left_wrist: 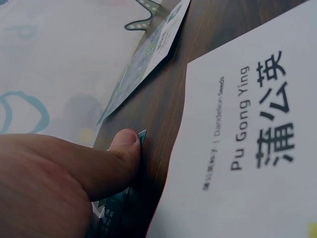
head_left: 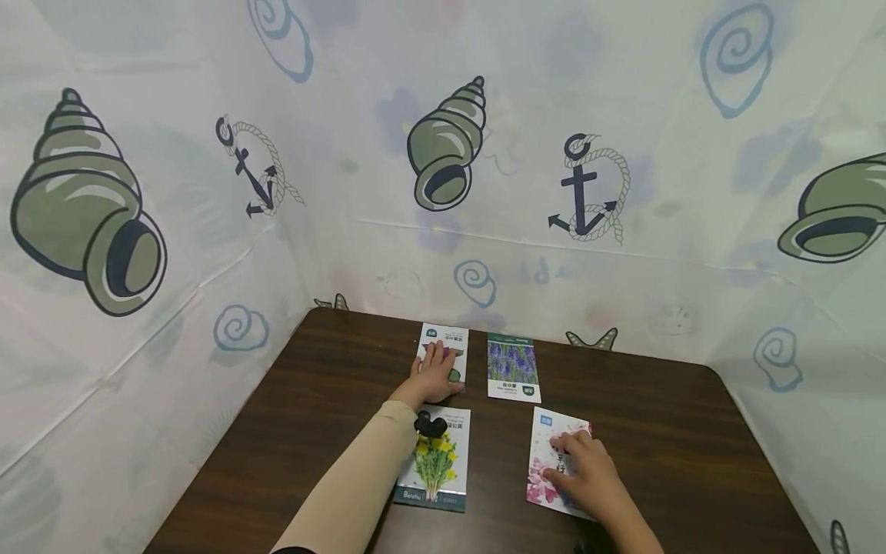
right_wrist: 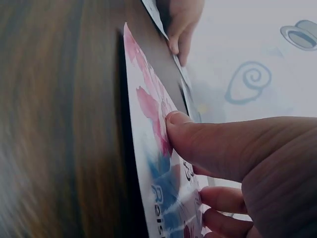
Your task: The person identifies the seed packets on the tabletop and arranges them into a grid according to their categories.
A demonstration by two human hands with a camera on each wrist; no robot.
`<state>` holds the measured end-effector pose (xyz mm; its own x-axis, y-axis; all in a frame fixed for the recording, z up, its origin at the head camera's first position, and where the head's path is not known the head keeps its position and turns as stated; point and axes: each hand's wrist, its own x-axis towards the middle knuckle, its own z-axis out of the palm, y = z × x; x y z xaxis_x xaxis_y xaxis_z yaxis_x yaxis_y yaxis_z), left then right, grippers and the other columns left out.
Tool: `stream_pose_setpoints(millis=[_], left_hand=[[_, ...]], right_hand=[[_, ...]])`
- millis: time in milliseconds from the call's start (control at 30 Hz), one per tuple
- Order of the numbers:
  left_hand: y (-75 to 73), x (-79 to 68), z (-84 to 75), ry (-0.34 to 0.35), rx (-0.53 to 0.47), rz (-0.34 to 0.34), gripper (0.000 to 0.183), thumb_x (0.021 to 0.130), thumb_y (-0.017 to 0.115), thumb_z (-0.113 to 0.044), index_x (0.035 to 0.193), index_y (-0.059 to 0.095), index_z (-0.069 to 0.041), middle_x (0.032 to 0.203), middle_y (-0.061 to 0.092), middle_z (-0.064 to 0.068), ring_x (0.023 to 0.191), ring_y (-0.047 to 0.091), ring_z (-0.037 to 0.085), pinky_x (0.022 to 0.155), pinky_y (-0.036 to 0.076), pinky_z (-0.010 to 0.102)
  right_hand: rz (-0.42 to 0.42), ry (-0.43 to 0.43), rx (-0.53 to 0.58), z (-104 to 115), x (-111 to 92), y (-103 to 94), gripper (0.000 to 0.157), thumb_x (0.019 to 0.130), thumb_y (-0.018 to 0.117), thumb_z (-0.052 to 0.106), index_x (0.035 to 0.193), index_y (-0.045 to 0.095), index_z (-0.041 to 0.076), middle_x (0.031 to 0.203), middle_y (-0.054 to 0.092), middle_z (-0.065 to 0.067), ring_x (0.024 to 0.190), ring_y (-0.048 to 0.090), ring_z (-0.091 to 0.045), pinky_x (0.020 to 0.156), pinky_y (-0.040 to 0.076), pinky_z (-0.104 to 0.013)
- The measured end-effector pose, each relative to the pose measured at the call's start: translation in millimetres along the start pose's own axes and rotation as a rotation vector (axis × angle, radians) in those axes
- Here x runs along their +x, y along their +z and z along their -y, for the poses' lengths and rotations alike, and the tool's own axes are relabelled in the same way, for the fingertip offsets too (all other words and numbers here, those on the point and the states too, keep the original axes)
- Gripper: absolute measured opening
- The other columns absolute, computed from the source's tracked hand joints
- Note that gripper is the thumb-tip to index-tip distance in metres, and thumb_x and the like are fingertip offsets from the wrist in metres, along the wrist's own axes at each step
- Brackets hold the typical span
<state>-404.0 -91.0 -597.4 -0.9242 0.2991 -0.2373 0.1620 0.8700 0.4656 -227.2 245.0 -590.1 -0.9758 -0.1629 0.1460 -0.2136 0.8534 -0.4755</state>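
Four seed packets lie on the table, so several are in reach. My left hand [head_left: 431,378] rests with fingers extended on the far-left white packet [head_left: 453,335], covering part of its picture. Below that wrist lies the dandelion seed packet [head_left: 450,462] with yellow flowers; its printed name faces the left wrist view [left_wrist: 247,124]. Right of the left hand is a packet with purple flower spikes [head_left: 512,363]. At the near right, my right hand [head_left: 588,471] lies on a pink-flowered packet [head_left: 541,483], thumb and spread fingertips touching its face. The right wrist view shows this packet [right_wrist: 148,111] from its edge.
The dark wooden table [head_left: 657,415] ends at a pale curtain [head_left: 346,254] printed with shells and anchors, which stands behind and at both sides. A small black object [head_left: 431,425] sits at the left wrist, over the dandelion packet's top.
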Motion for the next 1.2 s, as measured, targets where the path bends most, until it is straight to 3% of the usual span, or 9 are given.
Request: stream_pose_setpoints(millis=[200, 367, 533, 667, 800, 1033, 1200], left_hand=[[1.1, 4.0, 3.2, -0.003, 0.03, -0.008, 0.093, 0.109, 0.062, -0.051, 0.178, 0.009, -0.018, 0.182, -0.021, 0.013, 0.17, -0.021, 0.033, 0.136, -0.008, 0.064], [1.2, 8.1, 5.8, -0.003, 0.017, -0.006, 0.093, 0.108, 0.062, -0.051, 0.178, 0.01, -0.018, 0.183, -0.021, 0.012, 0.17, -0.02, 0.033, 0.136, -0.008, 0.063], [-0.3, 10.1, 10.1, -0.007, -0.009, 0.017, 0.08, 0.112, 0.05, -0.041, 0.178, 0.011, -0.018, 0.183, -0.019, 0.011, 0.17, -0.02, 0.032, 0.136, -0.01, 0.062], [-3.9, 8.1, 11.2, -0.01, -0.052, 0.039, 0.075, 0.112, 0.049, -0.027, 0.177, 0.013, -0.017, 0.184, -0.016, 0.01, 0.171, -0.019, 0.031, 0.137, -0.008, 0.061], [-8.4, 8.2, 9.8, 0.009, -0.062, 0.035, 0.078, 0.111, 0.056, -0.024, 0.177, 0.015, -0.017, 0.184, -0.014, 0.011, 0.171, -0.016, 0.031, 0.137, -0.006, 0.061], [-9.1, 2.1, -2.5, 0.066, 0.039, 0.075, 0.076, 0.111, 0.061, -0.026, 0.176, 0.023, -0.016, 0.185, -0.002, 0.015, 0.173, -0.005, 0.036, 0.137, 0.006, 0.065], [-16.5, -7.6, -14.3, 0.055, 0.099, 0.046, 0.072, 0.109, 0.068, -0.027, 0.172, 0.035, -0.018, 0.185, 0.011, 0.016, 0.172, 0.011, 0.04, 0.136, 0.017, 0.064]], right_hand=[[0.023, -0.051, 0.021, 16.6, -2.0, 6.7, 0.051, 0.083, 0.096, 0.029, 0.129, 0.079, 0.014, 0.126, 0.073, -0.007, 0.11, 0.063, -0.025, 0.096, 0.052, -0.048], [0.107, -0.086, 0.026, 25.8, -3.6, 11.8, 0.055, 0.093, 0.088, 0.022, 0.145, 0.072, 0.018, 0.148, 0.068, -0.009, 0.123, 0.062, -0.028, 0.105, 0.052, -0.056], [0.18, -0.143, 0.067, 32.3, -6.6, 16.6, 0.06, 0.096, 0.083, 0.018, 0.153, 0.064, 0.016, 0.161, 0.06, -0.012, 0.14, 0.058, -0.039, 0.117, 0.047, -0.066], [0.196, -0.166, 0.095, 38.7, -9.7, 21.6, 0.056, 0.096, 0.082, 0.016, 0.149, 0.065, 0.014, 0.164, 0.057, -0.013, 0.147, 0.056, -0.04, 0.121, 0.043, -0.066], [0.169, -0.195, 0.107, 45.5, -9.5, 24.9, 0.052, 0.095, 0.084, 0.018, 0.144, 0.068, 0.014, 0.162, 0.059, -0.012, 0.147, 0.056, -0.039, 0.119, 0.044, -0.067], [0.168, -0.206, 0.05, 52.7, -12.8, 29.6, 0.054, 0.094, 0.086, 0.026, 0.144, 0.071, 0.016, 0.159, 0.06, -0.008, 0.144, 0.055, -0.035, 0.118, 0.047, -0.064], [0.141, -0.198, 0.032, 58.6, -12.3, 32.6, 0.054, 0.092, 0.088, 0.026, 0.142, 0.072, 0.016, 0.153, 0.063, -0.007, 0.139, 0.057, -0.033, 0.116, 0.048, -0.063]])
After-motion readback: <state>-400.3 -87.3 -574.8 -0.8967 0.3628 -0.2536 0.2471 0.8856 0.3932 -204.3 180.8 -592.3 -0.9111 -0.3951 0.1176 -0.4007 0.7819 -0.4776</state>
